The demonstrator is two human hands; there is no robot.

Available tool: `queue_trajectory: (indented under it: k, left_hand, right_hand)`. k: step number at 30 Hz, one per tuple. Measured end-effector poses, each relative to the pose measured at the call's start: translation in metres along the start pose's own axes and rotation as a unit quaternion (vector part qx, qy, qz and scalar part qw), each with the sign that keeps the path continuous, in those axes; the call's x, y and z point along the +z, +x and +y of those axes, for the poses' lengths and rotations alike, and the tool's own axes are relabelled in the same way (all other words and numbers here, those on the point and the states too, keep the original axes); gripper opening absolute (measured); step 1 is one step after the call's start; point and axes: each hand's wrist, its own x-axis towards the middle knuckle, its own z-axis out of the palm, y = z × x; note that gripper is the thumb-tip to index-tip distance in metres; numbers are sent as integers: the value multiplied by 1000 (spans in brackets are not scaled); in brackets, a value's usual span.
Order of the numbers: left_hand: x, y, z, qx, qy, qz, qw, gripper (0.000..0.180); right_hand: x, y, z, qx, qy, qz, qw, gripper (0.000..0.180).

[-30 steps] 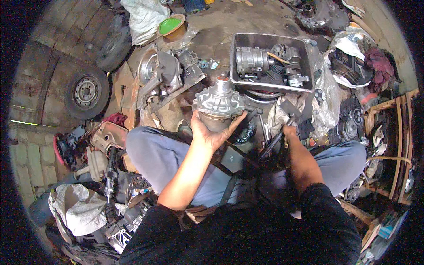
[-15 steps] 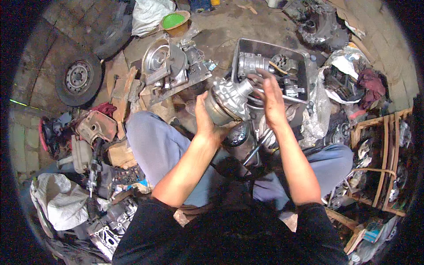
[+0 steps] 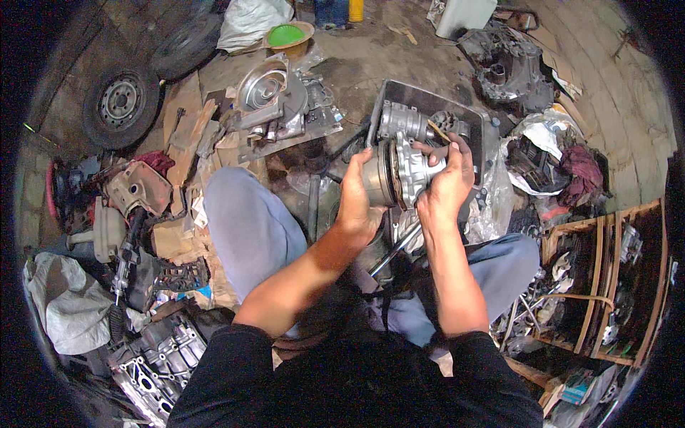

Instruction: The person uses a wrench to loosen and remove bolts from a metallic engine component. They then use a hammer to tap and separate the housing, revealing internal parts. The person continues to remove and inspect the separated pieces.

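We hold a round metal engine part up between both hands, above our knees and just in front of the grey tray on the floor. The left hand is clenched around the part's darker, drum-shaped end from below and the left side; the right hand grasps the brighter flanged end, fingers curled over its top and thumb toward us. The part's long axis runs roughly left to right, from one palm to the other, tilted a little upward on the right. Neither hand is clearly nearer; both grips touch it, the right one lying closer to the tray. In the tray, just beyond the part, sits another silver cylinder-shaped piece. A thin metal rod slants down below the part, between our legs. Packages and labels: a crumpled clear plastic bag lies right of the tray; a white sack lies far left of it, near a green bowl; a yellow container stands at the top edge. A small blue box lies well below the tray, at lower right, its print too small to make out. A wooden crate stands right of our knee.
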Motion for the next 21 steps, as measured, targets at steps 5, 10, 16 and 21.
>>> queue_trajectory:
  k: [5,10,16,21]
  left_hand:
    - [-1,4,-1,98,23,-24,995,35]
    - [-4,14,-2,285,117,23,951,29]
    - [3,8,17,337,209,-43,917,49]
    - [13,0,-8,467,511,12,721,42]
  right_hand:
    - [-3,1,5,94,80,54,991,26]
    - [-8,8,12,199,159,88,963,32]
    - [-25,12,13,257,163,111,946,29]
    - [-39,21,26,192,140,96,967,32]
